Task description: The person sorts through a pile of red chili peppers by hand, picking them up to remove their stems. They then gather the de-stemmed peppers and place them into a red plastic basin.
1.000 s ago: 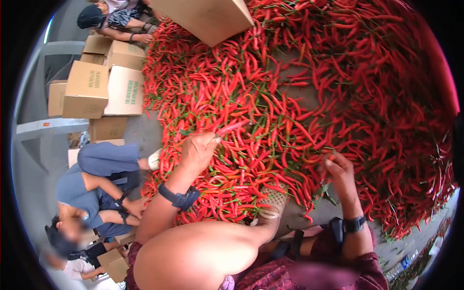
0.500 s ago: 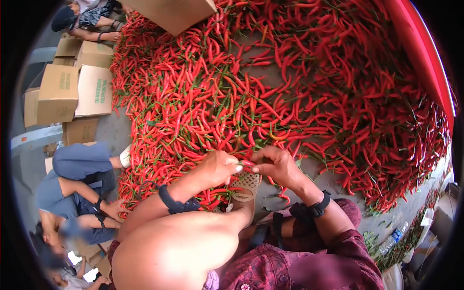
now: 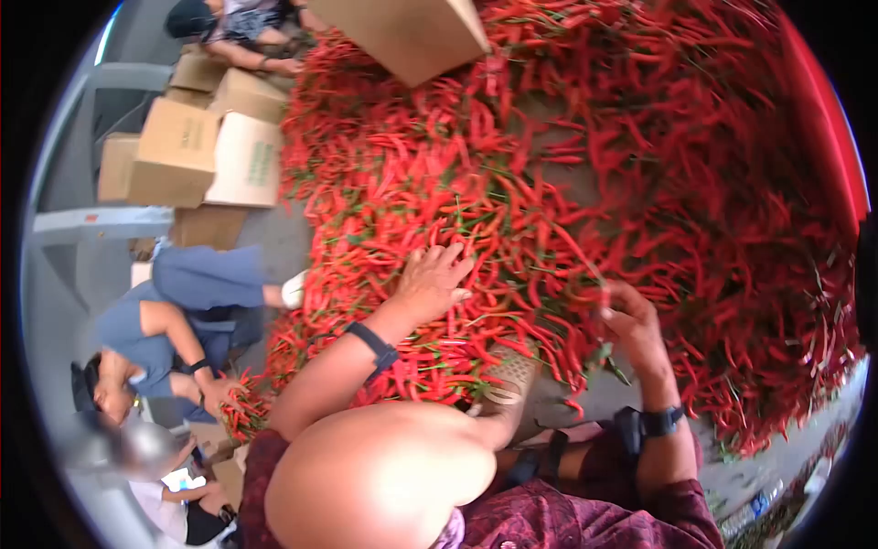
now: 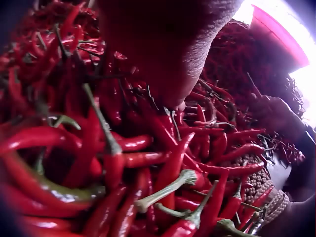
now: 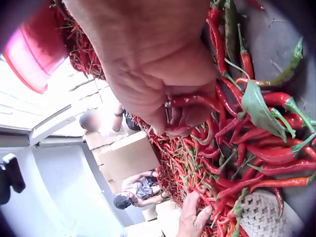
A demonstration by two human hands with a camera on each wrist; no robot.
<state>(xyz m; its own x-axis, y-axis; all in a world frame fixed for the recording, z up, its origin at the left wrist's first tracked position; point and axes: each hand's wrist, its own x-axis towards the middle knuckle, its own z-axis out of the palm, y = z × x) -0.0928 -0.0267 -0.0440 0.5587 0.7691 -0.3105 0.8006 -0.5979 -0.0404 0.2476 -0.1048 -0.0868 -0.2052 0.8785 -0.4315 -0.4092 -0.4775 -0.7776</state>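
Observation:
My left hand rests its spread fingers on a pile of red chili peppers. In the left wrist view, glossy chilies with green stems lie close around this hand. My right hand is apart from it, to the right over the pile's edge. The right wrist view shows its fingers curled round a red chili pepper. A green leaf lies among loose chilies below that hand.
My foot in a woven shoe stands at the pile's near edge. A cardboard box stands at the far side, more boxes at the left. Other people sit along the left side; one hand holds chilies. A red sheet borders the right.
Half a second ago both hands met over the shoe at a chili pepper. They have since parted: the left moved forward onto the pile with fingers spread, the right moved to the right.

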